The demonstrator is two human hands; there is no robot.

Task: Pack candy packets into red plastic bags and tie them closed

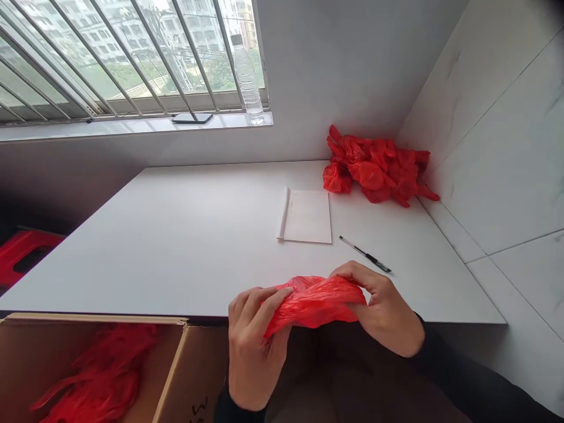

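A crumpled red plastic bag (315,302) is stretched sideways between my two hands, just in front of the table's near edge. My left hand (255,341) grips its left end, fingers over the top and the thumb side underneath. At the right end, my right hand (383,308) pinches the bag between thumb and fingers. Part of the bag is hidden inside my left hand. Beyond my right hand, a black and clear pen (365,254) lies on the white table (189,235).
An open notepad (307,216) lies mid-table. More red plastic bags (379,167) are heaped in the back right corner. At the lower left, a cardboard box (170,376) holds red bags (106,376). A bottle (248,82) and a phone (192,118) rest on the windowsill.
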